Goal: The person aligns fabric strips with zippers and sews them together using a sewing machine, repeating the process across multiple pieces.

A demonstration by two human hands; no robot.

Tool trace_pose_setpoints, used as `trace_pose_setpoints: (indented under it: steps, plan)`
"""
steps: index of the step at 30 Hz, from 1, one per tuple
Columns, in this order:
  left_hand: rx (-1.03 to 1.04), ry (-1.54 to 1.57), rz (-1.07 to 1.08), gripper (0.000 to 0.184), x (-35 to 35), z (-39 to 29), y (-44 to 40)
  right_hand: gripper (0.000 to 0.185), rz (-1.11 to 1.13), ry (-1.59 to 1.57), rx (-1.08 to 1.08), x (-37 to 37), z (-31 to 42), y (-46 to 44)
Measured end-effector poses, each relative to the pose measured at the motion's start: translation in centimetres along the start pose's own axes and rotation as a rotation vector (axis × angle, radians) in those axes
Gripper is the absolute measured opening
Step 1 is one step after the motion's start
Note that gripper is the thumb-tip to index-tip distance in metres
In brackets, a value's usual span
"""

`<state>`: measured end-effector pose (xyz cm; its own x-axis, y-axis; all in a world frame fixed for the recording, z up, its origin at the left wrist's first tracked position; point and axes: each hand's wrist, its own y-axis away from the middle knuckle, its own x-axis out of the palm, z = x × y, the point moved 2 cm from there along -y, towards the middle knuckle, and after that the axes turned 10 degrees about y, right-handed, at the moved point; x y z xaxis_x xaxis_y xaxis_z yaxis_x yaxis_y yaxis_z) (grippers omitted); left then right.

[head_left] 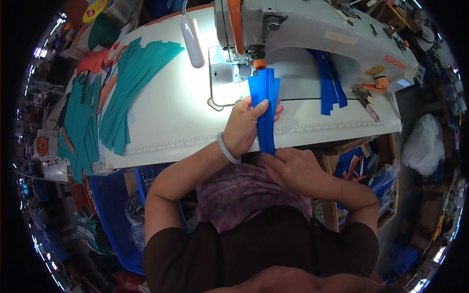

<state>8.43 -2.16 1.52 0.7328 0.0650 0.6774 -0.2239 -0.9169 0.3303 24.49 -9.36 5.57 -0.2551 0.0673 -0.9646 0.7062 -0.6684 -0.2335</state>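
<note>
A long blue fabric strip (267, 90) with raised lines down its length is held upright in front of the sewing machine (312, 24). My left hand (244, 124) is closed around its upper part, thumb on top and fingertips showing at the far side. Lower down, at the table's front edge, my right hand (295, 166) pinches the strip's bottom end. The strip's top end lies just below the orange knob (260, 64) by the needle area, to the right of the metal needle plate (222, 74). Whether it touches the machine I cannot tell.
Teal strips (139, 83) are piled on the left of the white table (171, 107). More blue strips (327, 83) hang under the machine arm. Thread snips (369, 105) lie at right. A lamp (192, 41) stands near the needle; a blue crate (110, 210) and wooden box (332, 188) sit below.
</note>
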Motion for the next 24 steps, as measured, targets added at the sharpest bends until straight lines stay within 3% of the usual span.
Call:
trace_pose_setpoints:
  steps: [3,6,8,9,13,18,24]
  plan:
    - [0.064,-0.096,0.115,0.039,-0.8,0.3,0.7,0.024,0.043,-0.268,0.01,0.1,-2.6,0.0]
    - [0.083,-0.192,0.189,0.045,-1.1,0.5,2.1,0.013,-0.12,-0.512,0.529,-0.8,-6.8,-2.7]
    - [0.109,-0.292,0.267,0.052,-0.9,0.7,3.1,0.018,-0.413,-0.766,0.491,0.3,-7.2,-4.9]
    - [0.106,-0.292,0.269,0.052,-0.8,0.9,3.5,0.018,-0.414,-0.766,0.494,0.3,-7.5,-5.0]
    - [0.11,-0.239,0.27,0.059,-0.7,0.9,5.5,0.021,0.061,-1.198,0.418,0.9,-7.7,-7.4]
    - [-0.033,-0.283,0.141,0.038,-4.8,5.1,9.5,0.02,0.244,-0.919,0.654,1.0,-8.0,-9.6]
    - [-0.021,-0.085,0.072,0.025,-7.2,8.0,10.1,0.022,0.182,-0.659,0.611,4.9,-8.0,-11.9]
